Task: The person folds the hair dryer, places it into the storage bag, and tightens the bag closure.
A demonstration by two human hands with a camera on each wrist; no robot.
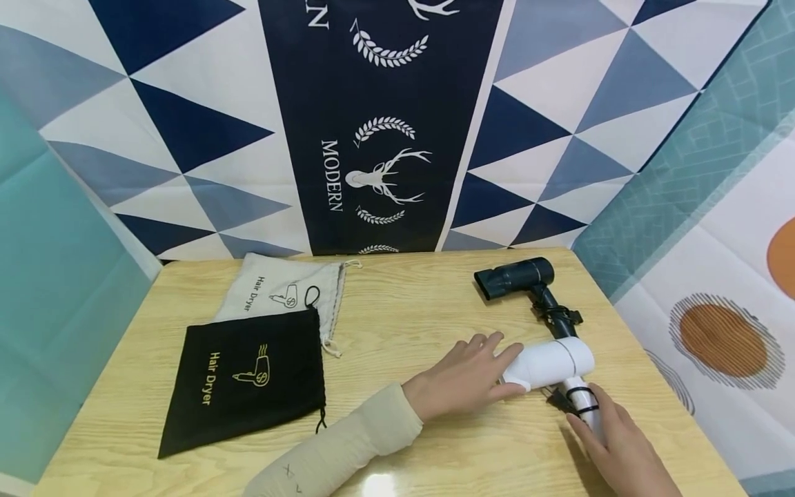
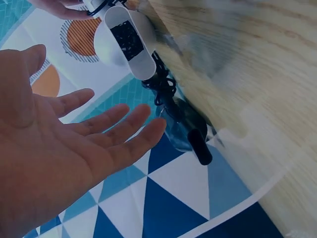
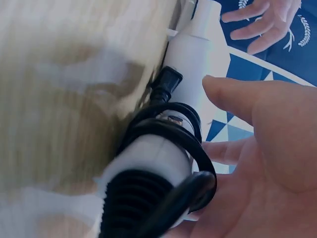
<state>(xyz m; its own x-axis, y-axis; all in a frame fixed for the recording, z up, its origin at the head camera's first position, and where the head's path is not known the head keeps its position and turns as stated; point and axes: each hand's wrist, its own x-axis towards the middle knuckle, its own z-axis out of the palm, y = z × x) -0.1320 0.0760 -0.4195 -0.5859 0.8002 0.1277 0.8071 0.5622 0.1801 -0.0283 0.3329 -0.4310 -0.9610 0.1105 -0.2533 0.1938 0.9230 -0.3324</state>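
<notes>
The step in hand looks like taking up the white hair dryer [image 1: 553,362], which is at the right side of the table [image 1: 391,297], just in front of the black hair dryer [image 1: 515,277]. The right hand [image 1: 626,445] is at its handle [image 1: 582,402], with the thumb on 1 side and the fingers on the other; in the right wrist view the thumb stands away, so I cannot tell whether the grasp is firm. The left hand [image 1: 466,374] holds nothing: its fingers are spread beside the nozzle end, and the wrist views show it apart from the dryer.

A black cord [image 3: 163,131] loops round the handle, its plug [image 3: 167,82] lying against the dryer. The next move probably calls for the right fingers to close evenly without dragging those loops loose, while the left hand steadies the barrel. Care seems due around the black dryer, close enough to be knocked.

Well apart, to the left, are 2 cloth bags: a black bag [image 1: 239,400] overlapping a grey bag [image 1: 279,288], each printed "Hair Dryer".
</notes>
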